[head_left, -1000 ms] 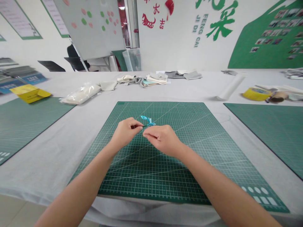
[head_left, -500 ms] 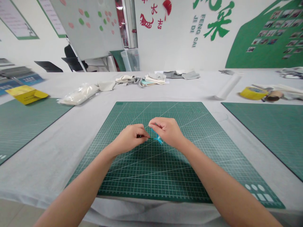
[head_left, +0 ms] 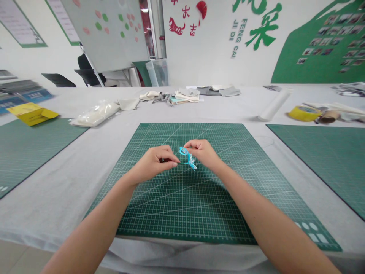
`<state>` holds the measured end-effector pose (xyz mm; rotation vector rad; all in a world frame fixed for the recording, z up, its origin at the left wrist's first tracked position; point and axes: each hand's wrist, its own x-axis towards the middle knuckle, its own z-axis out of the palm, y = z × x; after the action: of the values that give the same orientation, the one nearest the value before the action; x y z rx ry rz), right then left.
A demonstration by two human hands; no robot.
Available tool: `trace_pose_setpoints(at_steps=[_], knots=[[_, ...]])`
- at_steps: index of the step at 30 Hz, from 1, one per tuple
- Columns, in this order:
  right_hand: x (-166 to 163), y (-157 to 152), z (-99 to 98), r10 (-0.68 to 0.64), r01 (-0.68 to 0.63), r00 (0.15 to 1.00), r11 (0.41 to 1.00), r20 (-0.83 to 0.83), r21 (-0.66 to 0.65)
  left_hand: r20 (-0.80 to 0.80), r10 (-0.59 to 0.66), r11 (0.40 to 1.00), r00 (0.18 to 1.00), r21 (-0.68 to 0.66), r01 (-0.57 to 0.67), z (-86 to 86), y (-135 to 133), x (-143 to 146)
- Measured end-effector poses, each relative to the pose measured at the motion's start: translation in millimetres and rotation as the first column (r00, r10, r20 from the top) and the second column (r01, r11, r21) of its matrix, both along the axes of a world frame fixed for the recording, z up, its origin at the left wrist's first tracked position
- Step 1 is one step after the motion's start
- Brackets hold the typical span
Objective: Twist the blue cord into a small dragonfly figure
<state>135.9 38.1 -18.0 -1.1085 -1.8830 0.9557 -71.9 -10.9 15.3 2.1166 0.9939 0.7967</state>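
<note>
Both my hands meet over the middle of a green cutting mat [head_left: 199, 205]. My left hand [head_left: 154, 163] is closed in a pinch on a thin dark stick-like thing whose end shows by my thumb. My right hand [head_left: 201, 152] is closed, its fingertips pinching a curled strip of light blue ribbon [head_left: 187, 157] that hangs between the two hands, just above the mat. The ribbon's loop stands up beside my right fingers and its tail points down toward the mat.
A second green mat [head_left: 34, 148] lies at the left and a third [head_left: 327, 152] at the right. A yellow box [head_left: 31, 113], a clear plastic bag [head_left: 95, 113], folded cloth pieces [head_left: 182, 95], a white roll [head_left: 273, 104] and yellow tape [head_left: 303, 112] lie further back.
My right hand went from in front of the left hand to further up the mat. The blue ribbon, first stretched above my hands, now curls between them.
</note>
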Motion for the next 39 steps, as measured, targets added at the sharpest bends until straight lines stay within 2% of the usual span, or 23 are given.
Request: trace_pose_setpoints(at_steps=[5,10,14,17,22,28,32,36,39], knots=[[-6,-2,-5.4,0.022,-0.021,0.999,0.999,0.037,-0.041,0.156,0.238,0.971,0.959,-0.050,-0.233,-3.3,7,-6],[-12,-13,0.5,0.038,-0.035,0.992,0.999,0.118,-0.025,0.254,0.435,0.898,0.864,-0.189,-0.397,-8.1,14,-9],[-15,-24,9.1,0.092,-0.100,0.979,0.994,0.181,0.034,0.259,0.506,0.857,0.823,-0.264,-0.443,-9.3,16,-9],[-17,-32,16.1,0.161,-0.181,0.963,0.980,0.218,0.077,0.224,0.519,0.849,0.825,-0.252,-0.465,-9.9,16,-9],[-17,-40,22.8,0.230,-0.264,0.950,0.954,0.213,0.144,0.134,0.503,0.864,0.854,-0.107,-0.492,-13.0,15,-8],[-16,-42,24.3,0.210,-0.243,0.964,0.945,0.164,0.220,-0.073,0.424,0.904,0.903,0.093,-0.417,-17.6,14,-4],[-13,-40,25.3,0.152,-0.184,0.979,0.948,0.139,0.261,-0.170,0.335,0.941,0.927,0.115,-0.318,-19.6,10,1],[-9,-35,24.7,0.086,-0.119,0.989,0.945,0.123,0.303,-0.199,0.229,0.971,0.953,0.108,-0.211,-19.6,8,4],[-6,-30,22.7,0.050,-0.093,0.989,0.940,0.138,0.329,-0.213,0.089,0.995,0.973,0.073,-0.075,-15.8,6,6]])
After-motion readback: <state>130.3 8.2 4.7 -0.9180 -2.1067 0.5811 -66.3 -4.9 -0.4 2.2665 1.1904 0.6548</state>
